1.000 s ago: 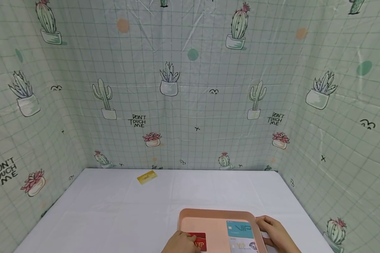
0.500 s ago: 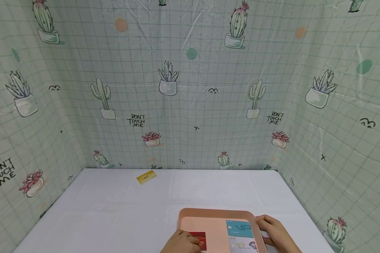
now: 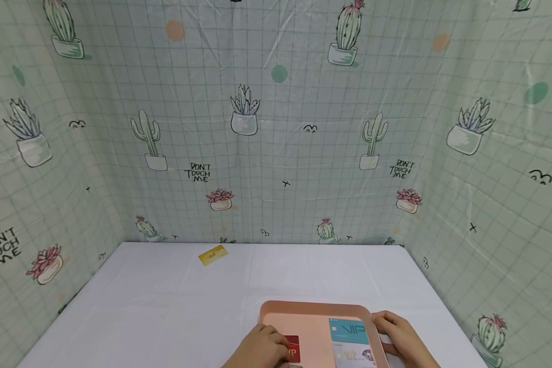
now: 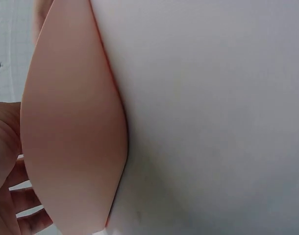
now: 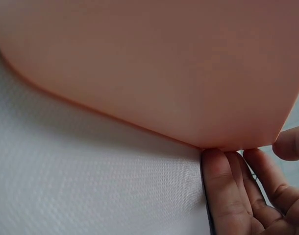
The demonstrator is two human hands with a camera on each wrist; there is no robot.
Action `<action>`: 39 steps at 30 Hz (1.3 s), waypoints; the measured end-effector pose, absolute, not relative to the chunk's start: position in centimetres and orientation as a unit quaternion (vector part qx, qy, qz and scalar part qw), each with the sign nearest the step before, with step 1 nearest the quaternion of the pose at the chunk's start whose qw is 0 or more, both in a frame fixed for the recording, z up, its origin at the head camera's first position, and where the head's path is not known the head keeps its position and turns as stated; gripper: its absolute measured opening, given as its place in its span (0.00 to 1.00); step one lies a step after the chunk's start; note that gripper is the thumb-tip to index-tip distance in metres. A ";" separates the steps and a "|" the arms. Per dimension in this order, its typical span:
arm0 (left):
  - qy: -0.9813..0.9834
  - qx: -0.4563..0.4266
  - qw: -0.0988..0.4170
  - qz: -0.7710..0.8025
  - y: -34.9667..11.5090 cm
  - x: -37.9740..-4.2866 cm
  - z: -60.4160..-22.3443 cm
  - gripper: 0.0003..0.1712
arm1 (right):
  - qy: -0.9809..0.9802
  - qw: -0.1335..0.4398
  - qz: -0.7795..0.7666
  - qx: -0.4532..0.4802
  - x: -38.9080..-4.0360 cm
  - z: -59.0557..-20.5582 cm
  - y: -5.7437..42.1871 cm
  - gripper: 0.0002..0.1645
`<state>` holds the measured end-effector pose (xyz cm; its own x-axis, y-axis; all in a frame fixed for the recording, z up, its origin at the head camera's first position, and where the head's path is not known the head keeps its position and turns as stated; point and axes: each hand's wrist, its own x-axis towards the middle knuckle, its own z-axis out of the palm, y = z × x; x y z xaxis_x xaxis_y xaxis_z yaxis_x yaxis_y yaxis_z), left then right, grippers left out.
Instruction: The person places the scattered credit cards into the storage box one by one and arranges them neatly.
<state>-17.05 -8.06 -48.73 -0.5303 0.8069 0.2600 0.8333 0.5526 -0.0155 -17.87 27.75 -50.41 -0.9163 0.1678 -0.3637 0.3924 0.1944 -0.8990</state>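
Note:
A shallow pink tray [image 3: 319, 308] stands at the table's near edge, its near part cut off in the head view. My left hand [image 3: 262, 347] reaches over its left rim, fingertips at a red VIP card [image 3: 294, 349], covering that card's left part. A small grey edge shows just below it. In the left wrist view, my spread fingers [image 4: 27, 199] lie partly hidden behind the tray's wall [image 4: 76, 122]. My right hand [image 3: 402, 335] holds the tray at its right wall. A teal VIP card [image 3: 348, 331] and a white VIP card [image 3: 351, 355] lie inside the tray on the right.
A gold card [image 3: 213, 255] lies alone near the back left of the white table [image 3: 165, 301]. A grid-patterned cloth [image 3: 267, 153] with printed cacti surrounds the table at the back and both sides.
My left hand has shifted slightly up within the head view and covers more of the red card. The right hand and tray stay in place. The head view has tilted a little.

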 end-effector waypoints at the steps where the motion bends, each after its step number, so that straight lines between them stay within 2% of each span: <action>1: -0.873 -0.468 0.123 -0.058 -8.1 -17.1 -48.6 0.08 | 0.767 0.092 -0.608 0.182 -17.9 -50.4 27.7 0.25; 9: -0.870 -0.456 0.170 -0.073 -8.6 -17.9 -47.6 0.05 | 0.764 0.089 -0.614 0.175 -17.8 -50.5 27.7 0.22; 17: -0.888 -0.423 0.149 -0.102 -8.9 -18.7 -46.8 0.03 | 0.751 0.123 -0.638 0.121 -17.6 -50.6 28.7 0.29; 39: -0.921 -0.350 0.149 -0.084 -10.3 -20.8 -48.0 0.03 | 0.753 0.123 -0.636 0.119 -17.5 -50.5 28.8 0.25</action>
